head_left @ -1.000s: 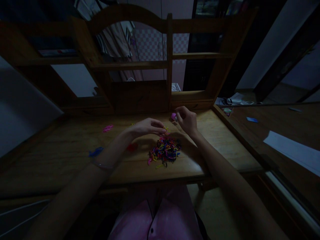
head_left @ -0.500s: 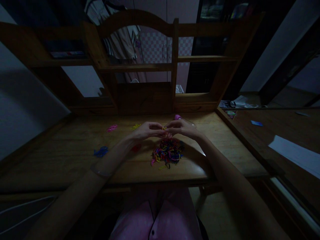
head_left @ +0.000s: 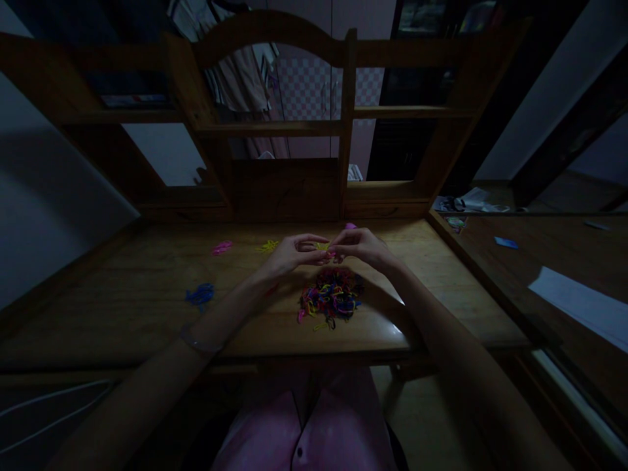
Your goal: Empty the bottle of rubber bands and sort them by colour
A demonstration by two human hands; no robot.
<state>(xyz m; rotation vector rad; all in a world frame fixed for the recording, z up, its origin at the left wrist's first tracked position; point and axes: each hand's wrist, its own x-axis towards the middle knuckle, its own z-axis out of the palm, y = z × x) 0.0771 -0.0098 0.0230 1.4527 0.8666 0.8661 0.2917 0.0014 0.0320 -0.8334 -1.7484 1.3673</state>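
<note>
Both my hands meet above a mixed pile of colourful elastic bands (head_left: 331,297) on the wooden desk. My left hand (head_left: 294,254) is closed in a pinch at its fingertips, where yellow elastic bands (head_left: 321,246) show. My right hand (head_left: 362,248) pinches close against it, with a pink elastic band (head_left: 331,254) at its fingertips. Which fingers bear on each band is hard to make out in the dim light. Separate groups lie to the left: yellow bands (head_left: 267,246), pink bands (head_left: 222,247) and blue bands (head_left: 200,294). Red bands (head_left: 271,289) are partly hidden by my left wrist.
A purple-pink object (head_left: 350,226) sits behind my right hand, mostly hidden. A wooden shelf frame (head_left: 284,129) rises at the desk's back. To the right, another brown surface holds a white paper (head_left: 581,304) and a small blue card (head_left: 505,243).
Pink now shows at my right fingertips, and my right hand's fingers are bent more into a pinch. Both hands stay above the pile. The view has shifted slightly.
</note>
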